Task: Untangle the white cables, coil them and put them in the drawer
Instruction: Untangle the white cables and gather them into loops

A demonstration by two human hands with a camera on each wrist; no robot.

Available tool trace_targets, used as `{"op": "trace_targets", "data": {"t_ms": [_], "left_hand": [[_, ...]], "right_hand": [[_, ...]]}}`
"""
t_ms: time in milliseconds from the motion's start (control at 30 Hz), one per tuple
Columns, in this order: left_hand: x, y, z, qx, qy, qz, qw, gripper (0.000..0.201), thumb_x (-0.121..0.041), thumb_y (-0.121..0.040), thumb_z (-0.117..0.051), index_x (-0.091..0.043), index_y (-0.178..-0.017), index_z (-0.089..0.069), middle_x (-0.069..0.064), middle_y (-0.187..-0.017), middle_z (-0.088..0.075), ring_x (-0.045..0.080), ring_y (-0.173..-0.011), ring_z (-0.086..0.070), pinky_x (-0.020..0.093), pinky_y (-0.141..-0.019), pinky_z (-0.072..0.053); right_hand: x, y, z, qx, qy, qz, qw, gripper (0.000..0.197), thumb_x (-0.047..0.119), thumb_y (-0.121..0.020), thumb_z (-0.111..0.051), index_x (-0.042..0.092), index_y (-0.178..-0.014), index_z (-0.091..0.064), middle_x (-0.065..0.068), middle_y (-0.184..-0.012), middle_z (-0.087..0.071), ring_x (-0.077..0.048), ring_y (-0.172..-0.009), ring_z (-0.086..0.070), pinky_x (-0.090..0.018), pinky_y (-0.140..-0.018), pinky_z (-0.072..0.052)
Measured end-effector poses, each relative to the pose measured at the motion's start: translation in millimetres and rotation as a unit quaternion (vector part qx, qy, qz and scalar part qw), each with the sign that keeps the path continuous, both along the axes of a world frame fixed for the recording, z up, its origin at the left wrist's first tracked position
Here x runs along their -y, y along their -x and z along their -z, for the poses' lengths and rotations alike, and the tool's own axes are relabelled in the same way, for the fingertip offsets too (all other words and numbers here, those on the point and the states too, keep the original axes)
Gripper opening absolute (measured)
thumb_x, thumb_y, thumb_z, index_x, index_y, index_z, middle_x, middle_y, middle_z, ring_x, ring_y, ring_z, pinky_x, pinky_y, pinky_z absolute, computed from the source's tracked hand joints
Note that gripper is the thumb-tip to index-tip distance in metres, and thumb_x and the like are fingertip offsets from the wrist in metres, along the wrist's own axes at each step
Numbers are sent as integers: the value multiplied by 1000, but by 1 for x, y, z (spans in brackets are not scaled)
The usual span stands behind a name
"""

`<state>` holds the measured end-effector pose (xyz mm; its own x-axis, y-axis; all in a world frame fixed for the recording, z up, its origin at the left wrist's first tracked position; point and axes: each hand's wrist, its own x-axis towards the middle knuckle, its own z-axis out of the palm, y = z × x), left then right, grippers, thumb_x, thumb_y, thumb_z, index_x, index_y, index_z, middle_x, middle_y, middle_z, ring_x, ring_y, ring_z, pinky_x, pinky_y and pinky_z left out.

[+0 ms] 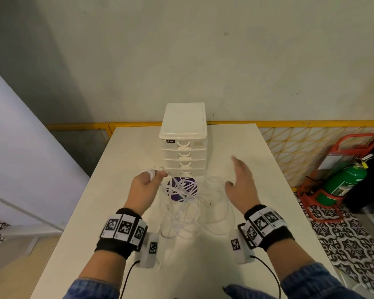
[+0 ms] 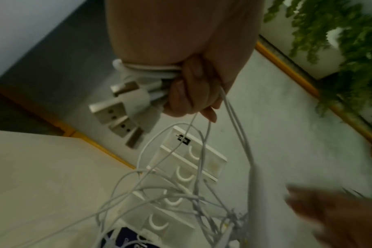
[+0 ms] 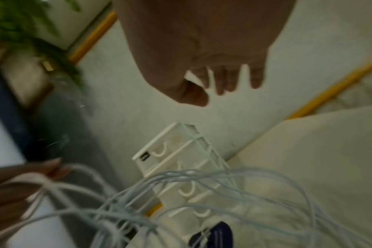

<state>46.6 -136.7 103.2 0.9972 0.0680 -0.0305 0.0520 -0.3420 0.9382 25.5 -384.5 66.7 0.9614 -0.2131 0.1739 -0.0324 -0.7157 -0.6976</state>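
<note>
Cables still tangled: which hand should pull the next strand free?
Right, probably. The right hand is open, empty, above the loose loops, while the left hand already grips a bundle of cables and plugs.

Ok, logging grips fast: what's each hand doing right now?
Left hand: grips a bunch of the white cables and their plug ends.
Right hand: open, fingers spread, holding nothing.

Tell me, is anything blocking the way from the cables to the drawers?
Nothing stands between them. The tangled white cables, gripped at one end by the left hand, lie right before the white plastic drawer tower. But every drawer looks closed, so one must open first. The right hand is free.
</note>
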Motion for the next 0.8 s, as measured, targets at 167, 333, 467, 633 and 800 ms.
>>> {"op": "trace_targets", "data": {"t_ms": [167, 333, 467, 633, 800], "left_hand": [[18, 8, -9, 2, 27, 80, 996, 38, -22, -90, -64, -20, -55, -49, -11, -37, -41, 3, -36, -36, 25, -44, -35], [3, 5, -7, -22, 0, 66, 998, 33, -30, -87, -67, -12, -61, -56, -2, -47, -36, 15, -46, -38, 29, -43, -37], [-20, -1, 1, -53, -48, 62, 995, 30, -27, -89, -65, -6, -68, -60, -4, -43, -39, 13, -41, -38, 24, -38, -34], [-37, -3, 2, -60, -95, 19, 994, 38, -26, -89, -65, -3, -62, -52, 1, -51, -44, 16, -48, -43, 26, -45, -35], [-75, -6, 8, -76, -120, -80, 987, 39, -34, -89, -62, 5, -84, -63, 14, -64, -53, 28, -61, -51, 33, -58, -43]], "right_hand": [[-44, -4, -8, -64, 211, -272, 937, 65, 10, -91, -44, 30, -147, -18, 3, -154, -23, -17, -144, -11, -42, -117, -2], [-33, -8, 8, -135, 166, -270, 939, 38, 32, -97, -44, 20, -132, -51, -10, -119, -59, -27, -111, -54, -31, -94, -36], [-12, -9, 12, 20, 78, -152, 985, 31, 29, -97, -42, 11, -109, -65, -8, -100, -66, -24, -93, -60, -26, -82, -40], [9, -10, 7, 136, -10, -19, 990, 33, 25, -92, -38, 7, -95, -65, -9, -91, -66, -23, -85, -58, -30, -79, -43], [41, -7, 9, 130, -65, 164, 976, 24, 9, -97, -40, 3, -99, -63, -15, -99, -65, -31, -92, -58, -26, -76, -36]]}}
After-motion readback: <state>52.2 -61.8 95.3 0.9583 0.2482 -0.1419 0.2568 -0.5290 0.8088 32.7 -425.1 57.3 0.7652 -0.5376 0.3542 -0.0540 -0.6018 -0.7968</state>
